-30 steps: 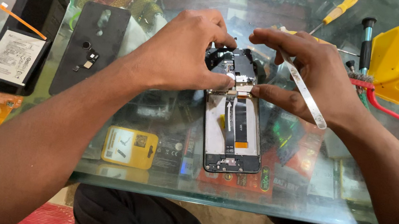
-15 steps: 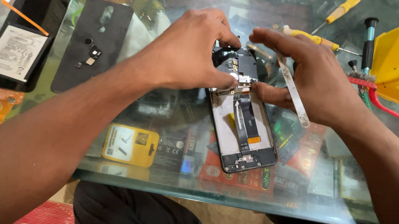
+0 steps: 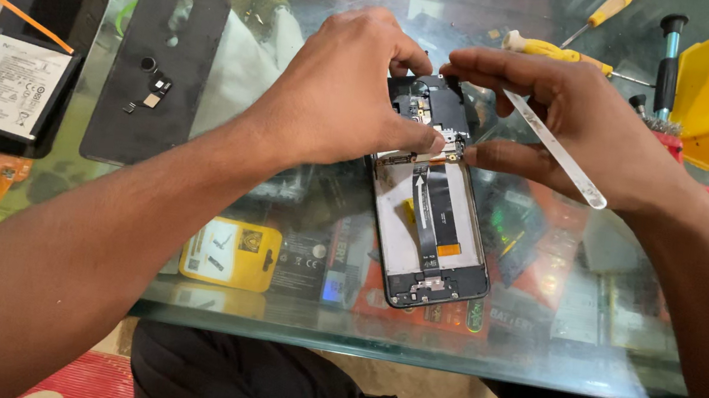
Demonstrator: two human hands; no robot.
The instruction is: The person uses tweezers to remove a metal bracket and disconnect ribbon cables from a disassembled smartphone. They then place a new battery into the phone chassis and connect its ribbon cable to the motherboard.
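Currently left hand (image 3: 345,97) is pinching opened phone (image 3: 431,209) top | right hand (image 3: 578,128) is pinching it too (metal pry strip (image 3: 557,150) tucked under fingers) | phone is lying near glass tabletop (image 3: 535,351) front edge.

Both hands meet over an opened phone (image 3: 428,227) lying on the glass tabletop (image 3: 534,360) near its front edge. The left hand (image 3: 340,97) presses its upper part; the right hand (image 3: 566,117) holds a thin metal pry tool (image 3: 557,151). A battery (image 3: 12,85) lies toward the left edge.

Soft daylight from above, moderately bright. Pale glare and reflections across glass tabletop (image 3: 283,326), strongest top left. Shadows faint. Centre sharp; near forearms slightly soft, stretched by wide-angle distortion at edges.
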